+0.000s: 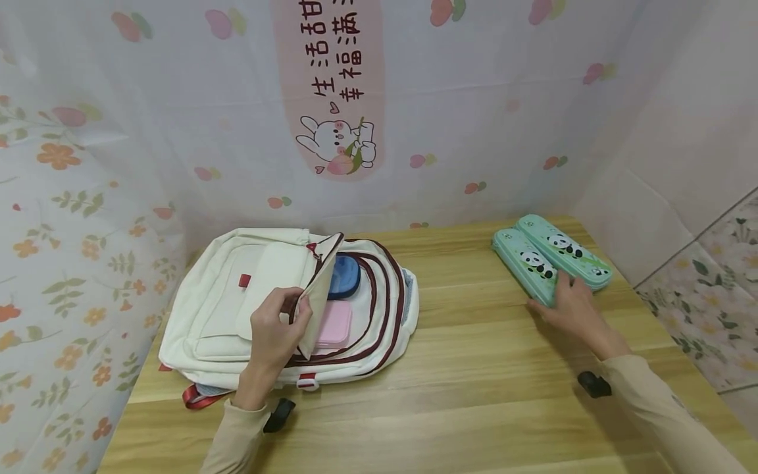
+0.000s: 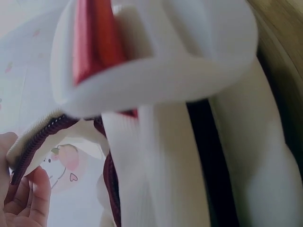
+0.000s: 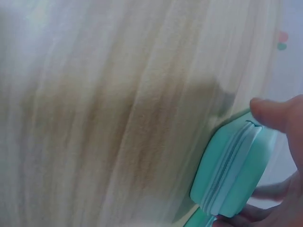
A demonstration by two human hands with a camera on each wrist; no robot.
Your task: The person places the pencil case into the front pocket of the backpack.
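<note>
My left hand (image 1: pixel 277 332) pinches the edge of the front flap (image 1: pixel 320 289) of a cream backpack (image 1: pixel 222 296) and holds it raised. The backpack lies flat, its opened compartment showing a blue zipped case (image 1: pixel 345 276) and a pink box (image 1: pixel 335 324). In the left wrist view, the fingers (image 2: pixel 40 191) hold the dark red zip edge. On the right, my right hand (image 1: pixel 574 309) grips the near end of a mint green pencil case (image 1: pixel 527 260) with a panda on it. The right wrist view shows thumb and fingers on opposite sides of this case (image 3: pixel 232 165).
A second mint pencil case (image 1: pixel 568 247) lies against the gripped one, on its right. A wooden table (image 1: pixel 462 382) carries everything. Printed cloths (image 1: pixel 485 118) rise behind and at the left. A white buckle (image 2: pixel 156 85) hangs close before the left wrist camera.
</note>
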